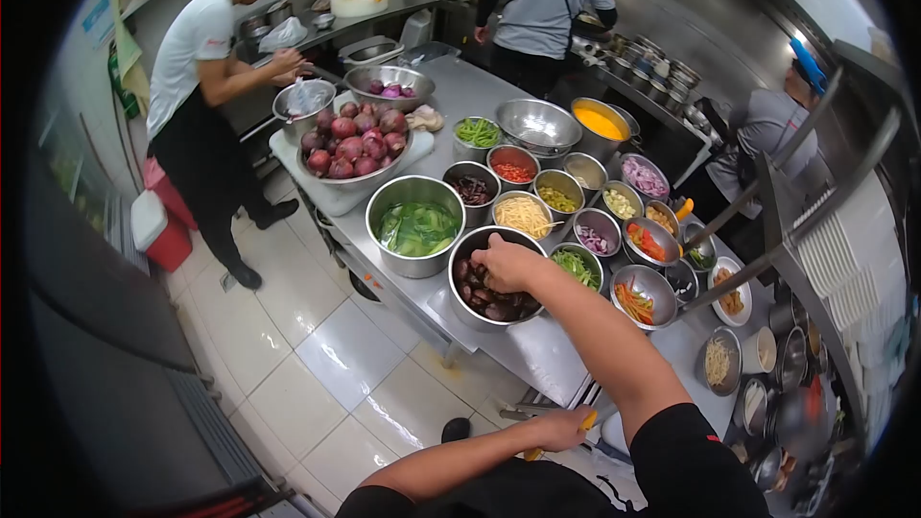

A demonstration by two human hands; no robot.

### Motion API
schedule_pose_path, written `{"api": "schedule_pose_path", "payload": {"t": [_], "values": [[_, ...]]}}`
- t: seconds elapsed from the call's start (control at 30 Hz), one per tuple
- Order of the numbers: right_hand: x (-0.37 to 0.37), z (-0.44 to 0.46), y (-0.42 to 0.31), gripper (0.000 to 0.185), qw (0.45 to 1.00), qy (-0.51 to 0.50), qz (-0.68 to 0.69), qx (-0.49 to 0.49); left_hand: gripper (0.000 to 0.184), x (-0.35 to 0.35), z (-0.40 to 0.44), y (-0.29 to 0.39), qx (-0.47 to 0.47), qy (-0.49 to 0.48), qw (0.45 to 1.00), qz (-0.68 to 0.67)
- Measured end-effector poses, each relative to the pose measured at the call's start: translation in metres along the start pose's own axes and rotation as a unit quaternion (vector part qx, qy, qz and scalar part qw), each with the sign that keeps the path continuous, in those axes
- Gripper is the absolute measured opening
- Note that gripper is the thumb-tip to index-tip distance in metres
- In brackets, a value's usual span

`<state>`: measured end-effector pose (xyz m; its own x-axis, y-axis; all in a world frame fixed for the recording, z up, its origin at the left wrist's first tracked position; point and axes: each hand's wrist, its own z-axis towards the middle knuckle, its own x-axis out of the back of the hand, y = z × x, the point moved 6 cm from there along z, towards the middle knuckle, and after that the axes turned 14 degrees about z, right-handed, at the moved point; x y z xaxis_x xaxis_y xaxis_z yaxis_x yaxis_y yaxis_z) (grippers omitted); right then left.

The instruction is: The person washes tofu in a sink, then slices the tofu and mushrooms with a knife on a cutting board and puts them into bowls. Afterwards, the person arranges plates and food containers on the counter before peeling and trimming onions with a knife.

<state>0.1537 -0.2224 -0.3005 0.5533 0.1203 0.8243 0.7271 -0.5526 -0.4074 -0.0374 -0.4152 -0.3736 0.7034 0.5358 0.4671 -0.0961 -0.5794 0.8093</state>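
Note:
My right hand [507,265] reaches into a steel pot [457,299] of wet, dark brown mushrooms [491,304]. Its fingers are bent and closed among the mushrooms, with the tips partly hidden. Low in front of my body, my left hand [564,429] is wrapped around a yellow-orange object [588,419]; both ends stick out, but its kind does not show. Left of the mushroom pot stands a larger pot [373,253] with green leaves [416,228] in liquid. A bowl of shredded pale strips [521,215] sits just behind my right hand.
Several bowls of cut vegetables, such as red pieces [514,172] and pepper strips [633,303], crowd the steel table [460,75]. A basin of red onions [355,141] stands at its left corner. A co-worker [197,67] stands left; two others work behind. A plate rack [835,230] rises right.

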Motion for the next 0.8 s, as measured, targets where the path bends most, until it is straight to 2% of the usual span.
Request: {"api": "schedule_pose_path", "payload": {"t": [0.03,0.1,0.17,0.23,0.27,0.3,0.37,0.4,0.47,0.5,0.57,0.63,0.67,0.73,0.8], "values": [[-0.002,-0.004,0.002,0.046,1.0,0.005,-0.006,-0.011,0.058,-0.003,0.001,-0.002,0.005,0.003,1.0,-0.004],[-0.002,-0.013,0.004,0.035,0.995,0.088,0.005,0.048,0.061,-0.002,0.004,-0.003,0.009,0.006,1.0,0.002],[0.005,-0.033,0.015,0.037,0.987,0.153,0.034,0.044,0.06,-0.004,0.01,-0.007,0.002,0.02,0.999,0.03],[0.021,-0.085,0.02,0.039,0.955,0.258,0.136,0.059,0.061,-0.002,0.01,-0.01,0.017,0.019,0.999,0.047],[0.026,-0.117,0.025,0.039,0.949,0.26,0.175,0.032,0.062,0.0,0.009,-0.01,0.037,0.014,0.998,0.049],[0.024,-0.153,0.036,0.038,0.931,0.3,0.196,0.069,0.063,-0.003,0.008,-0.012,0.058,0.007,0.997,0.049],[0.013,-0.239,0.051,0.038,0.913,0.327,0.241,0.044,0.063,-0.015,0.012,-0.028,0.027,0.061,0.991,0.113],[0.003,-0.282,0.057,0.039,0.907,0.331,0.261,-0.024,0.061,-0.013,0.007,-0.031,0.026,0.067,0.989,0.127],[-0.04,-0.362,0.089,0.039,0.873,0.377,0.288,-0.115,0.057,0.005,-0.022,-0.015,0.073,0.019,0.99,0.116],[-0.059,-0.398,0.098,0.039,0.87,0.4,0.249,-0.145,0.055,0.009,-0.036,-0.012,0.062,0.036,0.989,0.129],[-0.113,-0.46,0.124,0.036,0.834,0.426,0.225,-0.269,0.051,0.015,-0.054,-0.006,0.083,-0.017,0.992,0.095],[-0.165,-0.504,0.146,0.036,0.775,0.485,0.232,-0.333,0.049,0.007,-0.05,-0.004,0.083,-0.036,0.991,0.1],[-0.188,-0.52,0.151,0.036,0.745,0.512,0.233,-0.359,0.048,0.005,-0.043,0.003,0.082,-0.048,0.988,0.118],[-0.214,-0.533,0.151,0.037,0.742,0.535,0.199,-0.351,0.047,0.005,-0.024,0.038,0.068,-0.055,0.983,0.164],[-0.223,-0.537,0.143,0.042,0.749,0.558,0.144,-0.327,0.043,-0.009,0.004,0.054,0.01,-0.034,0.982,0.184]]}}
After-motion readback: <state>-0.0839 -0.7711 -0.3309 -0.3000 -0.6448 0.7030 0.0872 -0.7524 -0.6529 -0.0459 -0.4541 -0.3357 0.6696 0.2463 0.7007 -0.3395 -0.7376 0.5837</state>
